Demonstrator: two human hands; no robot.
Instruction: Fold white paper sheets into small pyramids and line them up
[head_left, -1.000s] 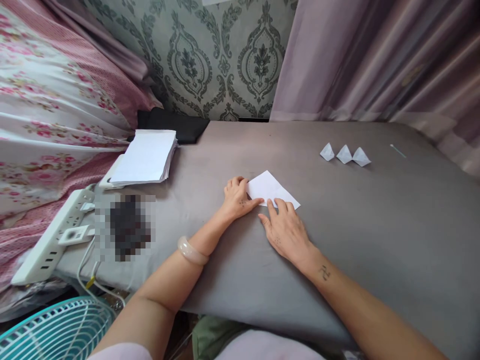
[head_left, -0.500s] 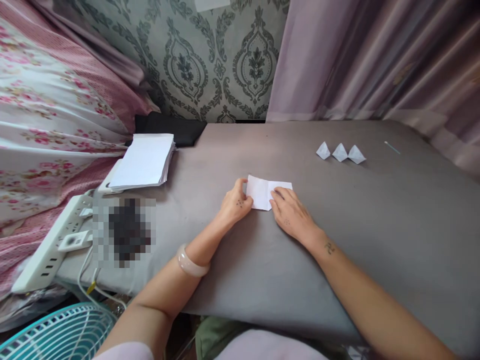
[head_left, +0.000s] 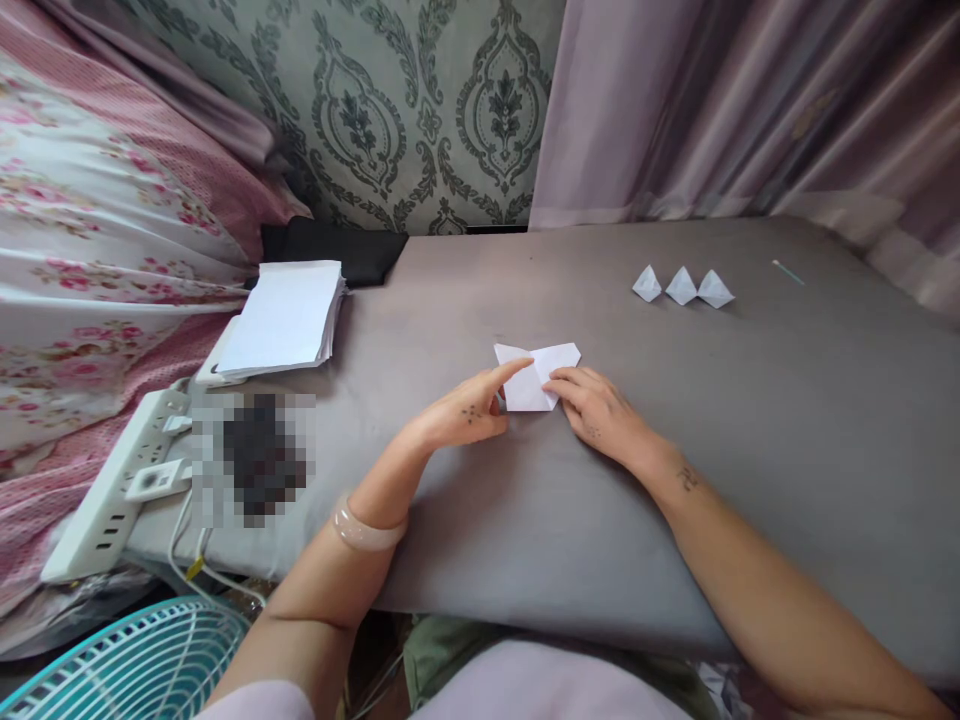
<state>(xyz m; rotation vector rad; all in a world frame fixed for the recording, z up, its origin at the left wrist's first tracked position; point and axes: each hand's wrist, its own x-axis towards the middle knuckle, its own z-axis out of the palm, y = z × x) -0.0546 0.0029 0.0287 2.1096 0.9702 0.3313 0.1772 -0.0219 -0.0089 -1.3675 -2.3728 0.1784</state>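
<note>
On the grey cloth in front of me lies a small folded sheet of white paper (head_left: pixel 531 393), its upper left and right corners spread outward. My left hand (head_left: pixel 472 405) is at its left side, the index finger stretched across the top toward the middle crease. The other left fingers are curled at the paper's left edge, partly hidden. From the right, my right hand (head_left: pixel 600 405) holds the sheet's lower right part with its fingertips. Farther back on the right stand three folded paper pieces (head_left: pixel 682 287) with pointed tops, in a row.
A stack of white paper (head_left: pixel 289 315) lies at the back left, beside a black flat item (head_left: pixel 360 255). A power strip (head_left: pixel 105 500) with plugs runs along the left edge. A cotton swab (head_left: pixel 787 272) lies far right. A turquoise fan (head_left: pixel 142 665) stands below left.
My left index finger has reached out across the paper toward its middle. The paper's right part now slants up to a pointed corner. My right hand has shifted slightly right.
</note>
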